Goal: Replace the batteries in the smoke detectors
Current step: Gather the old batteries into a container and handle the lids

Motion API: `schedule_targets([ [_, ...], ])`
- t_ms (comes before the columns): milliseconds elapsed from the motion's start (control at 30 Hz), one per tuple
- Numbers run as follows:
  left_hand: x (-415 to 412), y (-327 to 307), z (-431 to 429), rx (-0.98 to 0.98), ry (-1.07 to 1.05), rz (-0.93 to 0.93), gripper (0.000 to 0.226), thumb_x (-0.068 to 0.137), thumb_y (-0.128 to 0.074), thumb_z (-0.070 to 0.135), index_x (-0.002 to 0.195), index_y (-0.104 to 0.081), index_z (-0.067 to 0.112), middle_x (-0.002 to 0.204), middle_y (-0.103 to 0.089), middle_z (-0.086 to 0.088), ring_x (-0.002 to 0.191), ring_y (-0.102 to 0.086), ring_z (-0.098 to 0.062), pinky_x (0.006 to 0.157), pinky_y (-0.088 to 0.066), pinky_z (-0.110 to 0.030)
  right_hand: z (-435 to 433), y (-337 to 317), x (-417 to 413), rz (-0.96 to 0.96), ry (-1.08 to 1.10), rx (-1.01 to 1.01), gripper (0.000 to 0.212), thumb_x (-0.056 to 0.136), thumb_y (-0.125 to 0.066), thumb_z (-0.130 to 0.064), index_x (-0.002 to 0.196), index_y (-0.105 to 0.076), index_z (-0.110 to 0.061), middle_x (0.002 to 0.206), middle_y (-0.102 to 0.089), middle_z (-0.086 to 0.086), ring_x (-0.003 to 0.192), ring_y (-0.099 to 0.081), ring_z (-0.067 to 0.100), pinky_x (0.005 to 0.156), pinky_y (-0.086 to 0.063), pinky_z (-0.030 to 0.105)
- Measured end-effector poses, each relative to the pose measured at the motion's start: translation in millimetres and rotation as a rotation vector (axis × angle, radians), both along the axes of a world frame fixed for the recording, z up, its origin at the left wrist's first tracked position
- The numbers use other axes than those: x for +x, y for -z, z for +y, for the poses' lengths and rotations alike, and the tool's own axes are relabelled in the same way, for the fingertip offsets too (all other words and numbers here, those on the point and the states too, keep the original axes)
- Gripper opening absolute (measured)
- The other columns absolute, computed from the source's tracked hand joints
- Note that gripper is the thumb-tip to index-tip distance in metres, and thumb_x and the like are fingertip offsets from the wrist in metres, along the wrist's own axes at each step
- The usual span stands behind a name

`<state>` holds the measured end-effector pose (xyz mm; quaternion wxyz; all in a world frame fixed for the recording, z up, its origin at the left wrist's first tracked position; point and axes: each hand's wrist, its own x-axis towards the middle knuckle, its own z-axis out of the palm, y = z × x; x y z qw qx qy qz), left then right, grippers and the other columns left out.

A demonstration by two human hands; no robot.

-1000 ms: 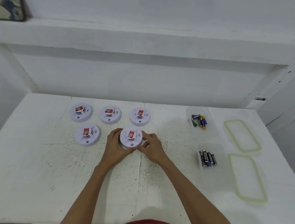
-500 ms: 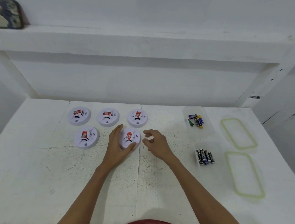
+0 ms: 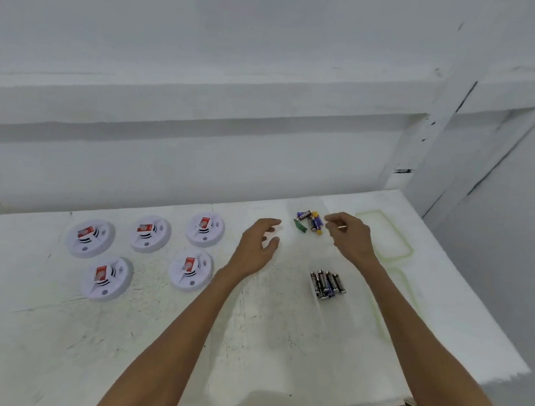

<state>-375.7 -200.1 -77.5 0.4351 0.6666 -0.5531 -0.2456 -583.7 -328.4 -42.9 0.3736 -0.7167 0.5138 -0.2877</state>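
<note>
Several white round smoke detectors with red stickers lie on the white table (image 3: 151, 338), three in a back row (image 3: 150, 234) and two in front (image 3: 190, 270). A clear container at the back holds mixed loose batteries (image 3: 309, 222). A nearer clear container holds a row of dark batteries (image 3: 327, 284). My left hand (image 3: 257, 245) hovers with relaxed fingers just left of the mixed batteries. My right hand (image 3: 349, 234) is just right of them, fingers loosely curled toward them, with nothing visibly held.
Two clear lids with green rims lie at the right, one at the back (image 3: 386, 236) and one nearer (image 3: 396, 301). A white wall and ledge run behind the table. The table's right edge is close to the lids.
Both hands have let go of the front right detector and moved right, to the back container of mixed batteries. The view has swung right.
</note>
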Motion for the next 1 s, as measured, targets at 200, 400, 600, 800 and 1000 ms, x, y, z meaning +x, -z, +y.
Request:
schedule_targets([
  [200,-34,-10,-58,0.066,0.052,-0.076,0.040,0.099,-0.062,0.008,0.139,-0.058,0.007,0.146,-0.052,-0.010,0.130,-0.051,-0.021,0.107,-0.038,-0.024,-42,21,-63,0.181,0.231,-0.061,0.024,0.090,-0.060,-0.010,0.113,-0.070,-0.014,0.122,-0.063,0.012,0.099,-0.062,0.024,0.084,-0.045,0.022],
  [400,-39,9,-82,0.238,0.058,-0.063,0.061,0.096,-0.070,0.016,0.151,-0.046,0.003,0.161,-0.034,-0.013,0.147,-0.038,-0.028,0.119,-0.036,-0.042,-68,32,-100,0.550,0.306,0.184,0.090,0.085,-0.074,-0.041,0.153,-0.023,-0.013,0.156,-0.019,0.020,0.145,-0.015,0.038,0.109,-0.030,0.056],
  [600,-41,23,-76,0.215,0.079,0.049,0.080,0.098,-0.070,0.017,0.161,-0.023,0.002,0.171,-0.017,-0.004,0.156,-0.022,-0.019,0.125,-0.031,-0.041,-80,31,-109,0.523,0.370,0.257,0.114,0.069,-0.087,-0.047,0.152,-0.018,-0.009,0.148,-0.031,0.018,0.136,-0.030,0.038,0.101,-0.037,0.054],
  [800,-40,26,-77,0.233,0.118,0.071,0.080,0.100,-0.067,0.019,0.163,-0.018,0.005,0.173,-0.008,-0.001,0.159,-0.014,-0.017,0.127,-0.027,-0.045,-81,31,-107,0.455,0.440,0.281,0.094,0.064,-0.092,-0.039,0.135,-0.043,-0.001,0.136,-0.038,0.020,0.128,-0.040,0.037,0.098,-0.043,0.046],
  [1000,-39,26,-79,0.239,0.119,0.099,0.081,0.099,-0.068,0.018,0.163,-0.019,0.006,0.173,-0.009,-0.001,0.159,-0.015,-0.018,0.127,-0.026,-0.045,-76,5,-83,0.137,0.427,0.070,0.033,0.088,-0.067,-0.013,0.118,-0.053,-0.009,0.112,-0.065,0.020,0.094,-0.065,0.035,0.076,-0.055,0.039],
])
